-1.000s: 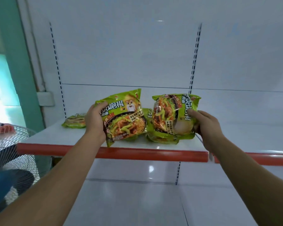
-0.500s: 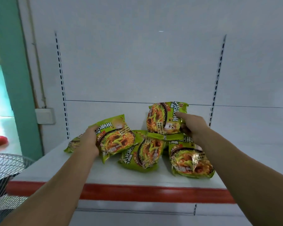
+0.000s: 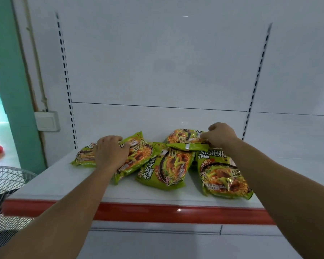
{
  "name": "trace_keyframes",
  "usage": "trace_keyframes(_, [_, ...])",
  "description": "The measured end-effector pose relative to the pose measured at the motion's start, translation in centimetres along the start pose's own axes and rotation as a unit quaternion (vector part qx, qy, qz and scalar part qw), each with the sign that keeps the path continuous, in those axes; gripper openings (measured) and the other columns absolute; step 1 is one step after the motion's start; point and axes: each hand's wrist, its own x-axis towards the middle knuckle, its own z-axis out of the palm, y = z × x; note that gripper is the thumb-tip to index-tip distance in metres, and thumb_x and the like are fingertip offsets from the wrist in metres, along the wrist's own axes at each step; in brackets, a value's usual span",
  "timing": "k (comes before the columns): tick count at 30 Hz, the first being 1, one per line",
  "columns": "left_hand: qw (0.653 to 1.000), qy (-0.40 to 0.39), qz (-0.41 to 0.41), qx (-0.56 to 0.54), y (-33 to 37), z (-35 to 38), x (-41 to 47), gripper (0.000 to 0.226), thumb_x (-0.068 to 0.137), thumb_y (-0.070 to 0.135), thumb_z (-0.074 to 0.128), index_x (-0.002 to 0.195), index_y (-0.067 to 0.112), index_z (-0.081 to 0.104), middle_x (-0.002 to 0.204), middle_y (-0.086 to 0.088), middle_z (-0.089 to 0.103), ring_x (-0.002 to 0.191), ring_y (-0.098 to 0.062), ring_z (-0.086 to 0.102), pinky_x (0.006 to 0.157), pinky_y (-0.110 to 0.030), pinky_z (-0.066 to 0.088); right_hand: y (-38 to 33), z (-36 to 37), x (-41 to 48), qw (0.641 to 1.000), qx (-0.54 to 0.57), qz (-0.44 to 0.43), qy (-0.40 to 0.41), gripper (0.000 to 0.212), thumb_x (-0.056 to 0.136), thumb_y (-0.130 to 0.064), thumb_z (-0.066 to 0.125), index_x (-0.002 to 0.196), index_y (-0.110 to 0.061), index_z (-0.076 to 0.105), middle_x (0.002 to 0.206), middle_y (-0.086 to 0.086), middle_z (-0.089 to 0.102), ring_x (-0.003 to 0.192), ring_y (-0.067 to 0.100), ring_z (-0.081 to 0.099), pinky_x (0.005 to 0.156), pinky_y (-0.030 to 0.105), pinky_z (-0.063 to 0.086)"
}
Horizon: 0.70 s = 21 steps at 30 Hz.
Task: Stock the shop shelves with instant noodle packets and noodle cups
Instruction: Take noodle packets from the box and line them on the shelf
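Observation:
Several green instant noodle packets lie on a white shelf with a red front strip. My left hand grips a tilted packet from above, its fingers curled over the top edge; another packet lies flat just left of it. My right hand pinches the top edge of a rear packet that leans on the others. A packet lies flat in the middle and another at the right, near the shelf's front.
White back panels with slotted uprights rise behind the shelf. A green wall with a white switch box stands at the left, and a wire fan guard sits low left. The shelf runs on to the right.
Both hands have moved forward and down onto the shelf. The two held packets went from upright in the air to low among the packets lying there.

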Motion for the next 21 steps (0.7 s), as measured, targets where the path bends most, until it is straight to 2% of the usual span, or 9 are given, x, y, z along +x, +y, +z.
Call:
trace_keyframes(2, [1.000, 0.001, 0.027, -0.014, 0.9, -0.8, -0.6, 0.040, 0.095, 0.047, 0.049, 0.124, 0.022, 0.063, 0.133, -0.002, 0.058, 0.123, -0.025, 0.051, 0.104, -0.044, 0.037, 0.2, -0.4, -0.4, 1.000, 0.003, -0.006, 0.007, 0.040, 0.084, -0.020, 0.068, 0.122, -0.007, 0.062, 0.110, 0.012, 0.067, 0.098, 0.029, 0.066, 0.089, 0.044, 0.056])
trace_keyframes(4, [0.997, 0.001, 0.043, -0.058, 2.4, -1.6, -1.4, 0.036, 0.096, 0.044, 0.050, 0.119, 0.021, 0.064, 0.126, 0.001, 0.062, 0.112, -0.021, 0.057, 0.093, -0.038, 0.043, 0.5, -1.1, -0.9, 1.000, -0.011, -0.021, 0.019, 0.030, 0.086, -0.020, 0.066, 0.114, -0.012, 0.064, 0.105, 0.008, 0.068, 0.094, 0.025, 0.067, 0.082, 0.037, 0.055])
trace_keyframes(6, [0.993, 0.000, 0.064, -0.098, 4.5, -2.3, -2.5, 0.030, 0.095, 0.043, 0.052, 0.114, 0.023, 0.065, 0.115, 0.005, 0.065, 0.101, -0.016, 0.059, 0.082, -0.032, 0.047, 0.8, -1.9, -1.5, 0.999, -0.032, -0.034, 0.027, 0.022, 0.088, -0.021, 0.064, 0.108, -0.014, 0.064, 0.100, 0.005, 0.068, 0.092, 0.023, 0.065, 0.072, 0.031, 0.050])
trace_keyframes(8, [0.986, -0.010, 0.098, -0.131, 7.1, -3.0, -4.1, 0.028, 0.096, 0.044, 0.052, 0.111, 0.025, 0.065, 0.104, 0.011, 0.065, 0.095, -0.011, 0.060, 0.080, -0.028, 0.047, 1.3, -3.0, -2.2, 0.997, -0.056, -0.040, 0.032, 0.019, 0.088, -0.021, 0.063, 0.106, -0.015, 0.064, 0.098, 0.004, 0.067, 0.091, 0.022, 0.064, 0.068, 0.029, 0.047])
trace_keyframes(13, [0.958, -0.034, 0.206, -0.199, 14.9, -4.5, -10.9, 0.015, 0.094, 0.047, 0.056, 0.093, 0.034, 0.064, 0.081, 0.022, 0.061, 0.076, 0.005, 0.058, 0.063, -0.019, 0.047, 4.0, -6.6, -4.6, 0.990, -0.125, -0.048, 0.048, 0.015, 0.085, -0.021, 0.060, 0.099, -0.021, 0.064, 0.097, 0.001, 0.067, 0.089, 0.023, 0.061, 0.072, 0.031, 0.049])
trace_keyframes(17, [0.922, -0.089, 0.291, -0.240, 20.8, -4.0, -18.5, 0.014, 0.090, 0.045, 0.058, 0.086, 0.033, 0.066, 0.071, 0.021, 0.061, 0.069, 0.001, 0.060, 0.062, -0.023, 0.052, 8.1, -10.7, -7.1, 0.986, -0.157, -0.030, 0.050, 0.021, 0.083, -0.024, 0.060, 0.104, -0.024, 0.063, 0.103, 0.001, 0.065, 0.094, 0.024, 0.059, 0.074, 0.030, 0.043])
trace_keyframes(21, [0.903, -0.159, 0.325, -0.233, 25.7, -1.5, -26.1, 0.025, 0.085, 0.049, 0.053, 0.085, 0.029, 0.068, 0.067, 0.021, 0.060, 0.068, 0.001, 0.059, 0.063, -0.022, 0.049, 13.9, -15.0, -9.6, 0.982, -0.175, 0.000, 0.065, 0.017, 0.083, -0.026, 0.060, 0.100, -0.025, 0.061, 0.104, 0.001, 0.067, 0.097, 0.025, 0.060, 0.075, 0.031, 0.045])
